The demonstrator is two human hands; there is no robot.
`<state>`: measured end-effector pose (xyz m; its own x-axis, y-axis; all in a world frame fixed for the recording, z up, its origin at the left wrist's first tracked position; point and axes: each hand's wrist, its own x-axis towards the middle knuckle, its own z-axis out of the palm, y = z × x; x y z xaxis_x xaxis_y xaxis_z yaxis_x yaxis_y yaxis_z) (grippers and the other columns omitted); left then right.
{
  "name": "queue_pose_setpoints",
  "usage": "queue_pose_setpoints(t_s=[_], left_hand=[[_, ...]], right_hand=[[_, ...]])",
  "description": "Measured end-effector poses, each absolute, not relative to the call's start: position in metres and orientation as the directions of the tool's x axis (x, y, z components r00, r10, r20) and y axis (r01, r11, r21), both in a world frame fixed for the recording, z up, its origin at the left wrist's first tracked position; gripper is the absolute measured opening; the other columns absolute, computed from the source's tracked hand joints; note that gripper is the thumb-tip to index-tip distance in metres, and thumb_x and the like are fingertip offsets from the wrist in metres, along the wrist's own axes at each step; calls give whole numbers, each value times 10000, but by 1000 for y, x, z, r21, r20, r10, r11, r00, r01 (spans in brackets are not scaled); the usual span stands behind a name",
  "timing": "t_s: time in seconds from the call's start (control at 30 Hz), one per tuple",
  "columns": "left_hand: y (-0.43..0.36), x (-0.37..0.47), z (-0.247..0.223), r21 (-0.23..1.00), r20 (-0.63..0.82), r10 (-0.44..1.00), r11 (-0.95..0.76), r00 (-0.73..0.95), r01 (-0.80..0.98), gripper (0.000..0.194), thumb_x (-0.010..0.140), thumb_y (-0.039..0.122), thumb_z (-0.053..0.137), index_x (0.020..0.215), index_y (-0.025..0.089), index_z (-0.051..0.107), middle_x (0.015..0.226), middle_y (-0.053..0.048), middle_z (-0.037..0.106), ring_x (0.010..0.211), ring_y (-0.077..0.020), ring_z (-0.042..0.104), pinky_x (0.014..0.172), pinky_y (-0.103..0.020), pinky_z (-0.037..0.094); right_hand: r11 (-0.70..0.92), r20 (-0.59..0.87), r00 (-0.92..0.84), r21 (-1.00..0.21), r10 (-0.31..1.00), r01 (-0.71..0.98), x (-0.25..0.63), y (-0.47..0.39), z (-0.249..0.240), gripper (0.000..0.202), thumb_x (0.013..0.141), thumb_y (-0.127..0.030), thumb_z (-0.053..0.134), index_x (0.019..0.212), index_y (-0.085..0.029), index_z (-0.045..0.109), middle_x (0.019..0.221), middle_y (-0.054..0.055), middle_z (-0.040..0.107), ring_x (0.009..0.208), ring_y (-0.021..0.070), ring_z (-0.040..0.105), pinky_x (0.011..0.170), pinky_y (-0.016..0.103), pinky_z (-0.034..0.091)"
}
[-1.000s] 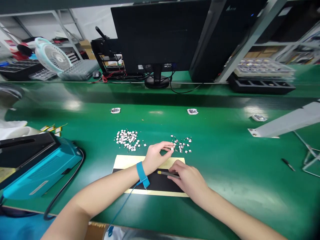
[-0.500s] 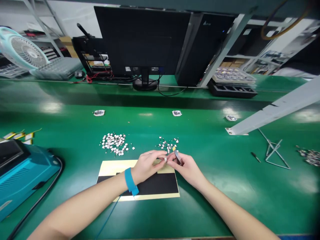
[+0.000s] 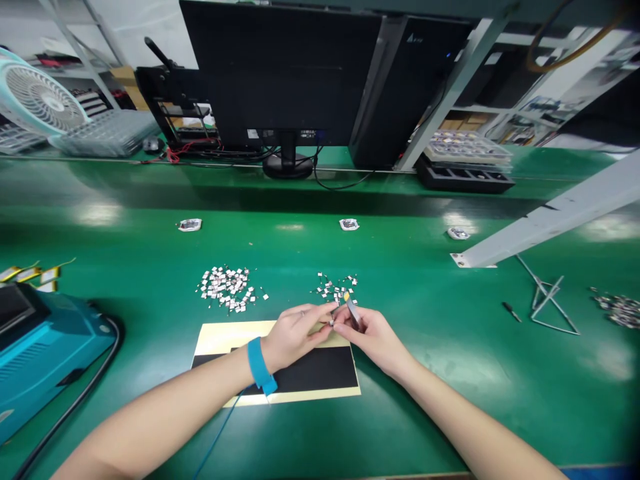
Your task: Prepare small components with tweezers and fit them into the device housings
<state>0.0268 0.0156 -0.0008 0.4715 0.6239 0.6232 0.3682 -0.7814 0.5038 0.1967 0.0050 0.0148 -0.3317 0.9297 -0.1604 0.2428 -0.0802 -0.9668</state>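
My left hand (image 3: 299, 335) is closed in a pinch over the sheet, with a small white square part (image 3: 331, 323) at its thumb tip. A blue band (image 3: 261, 365) with a cord circles that wrist. Touching the same part are the thumb and fingertips of my right hand (image 3: 369, 333). Tucked in the right hand is a flat grey tool with a yellow end, like tweezers (image 3: 353, 313), pointing up. Underneath lies a cream sheet with a black strip (image 3: 320, 371). Just beyond my fingers is a small pile of white parts (image 3: 330, 288) with short dark leads.
A larger pile of similar parts (image 3: 225, 287) lies left. Farther back sit several white-rimmed pieces, one central (image 3: 349, 225). A teal machine (image 3: 53, 360) stands left; a slanted metal post (image 3: 550, 217), a pen (image 3: 511, 311) and a wire stand (image 3: 555, 307) are right. A monitor (image 3: 285, 73) stands behind.
The view has shifted slightly. My fingertips have moved a little around the small white part, which shows less of its face now. Both hands stay together at the same spot.
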Motion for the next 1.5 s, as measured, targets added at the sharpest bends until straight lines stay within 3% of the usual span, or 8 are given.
queue_pose_setpoints(t_s=[0.33, 0.5, 0.67, 0.87, 1.0, 1.27, 1.4, 1.5], left_hand=[[16, 26, 2, 451, 628, 577, -816, 522, 360, 459, 767, 118, 530, 1194, 188, 378, 839, -18, 678, 752, -124, 629, 695, -219, 515], [17, 26, 5, 555, 581, 654, -754, 485, 352, 397, 755, 168, 569, 1127, 199, 434, 803, -12, 689, 789, -135, 644, 736, -235, 518], [19, 26, 6, 659, 488, 720, -675, 494, 333, 414, 772, 200, 555, 1157, 200, 402, 811, -16, 690, 783, -133, 648, 776, -258, 509], [20, 29, -1, 596, 521, 682, -721, 513, 353, 376, 788, 227, 535, 1140, 213, 406, 803, -6, 684, 762, -128, 641, 736, -254, 506], [22, 31, -3, 554, 507, 657, -744, 558, 373, 390, 792, 227, 527, 1156, 202, 389, 880, -21, 666, 867, -138, 608, 783, -258, 487], [36, -27, 29, 27, 236, 833, -521, 501, 853, 98, 771, 157, 510, 843, 131, 572, 786, -86, 603, 764, -231, 545, 706, -372, 463], [33, -50, 20, -212, 194, 854, -444, 483, 871, 112, 789, 135, 474, 801, 106, 581, 742, -97, 574, 719, -232, 545, 668, -354, 449], [31, -50, 12, -227, 171, 844, -469, 509, 854, 116, 802, 133, 468, 820, 119, 582, 764, -80, 573, 741, -218, 544, 697, -344, 436]], right_hand=[[-149, -194, -312, -975, 930, 162, 193, 8, 17, 155, 666, -244, 591, 596, -136, 504, 525, -54, 423, 481, 62, 333, 474, 201, 259], [-219, -214, -284, -976, 935, 15, 197, 10, 17, 253, 620, -293, 657, 560, -145, 460, 652, -3, 571, 624, 106, 519, 613, 238, 389], [-250, -238, -281, -968, 930, -9, 203, 12, 17, 233, 633, -319, 659, 646, -140, 510, 559, -32, 546, 437, 55, 413, 425, 187, 304], [-178, -197, -265, -979, 944, 97, 194, 11, 15, 270, 616, -329, 665, 733, -133, 522, 644, -6, 570, 575, 94, 522, 553, 221, 413], [22, -74, -267, -940, 961, 340, 197, 15, 8, 240, 692, -351, 581, 770, -128, 544, 644, 9, 575, 502, 90, 487, 471, 209, 393], [266, 240, -142, -634, 960, 726, 222, 27, 14, 157, 791, -270, 476, 773, -138, 557, 735, 62, 518, 621, 154, 465, 590, 275, 349], [415, 181, -381, -544, 907, 730, 202, 11, 12, 165, 801, -226, 498, 658, -159, 545, 607, 6, 540, 559, 126, 506, 530, 221, 359], [511, 107, -535, -498, 838, 700, 186, -2, 5, 112, 759, -276, 583, 816, -180, 594, 772, 4, 614, 636, 135, 574, 568, 220, 404]])
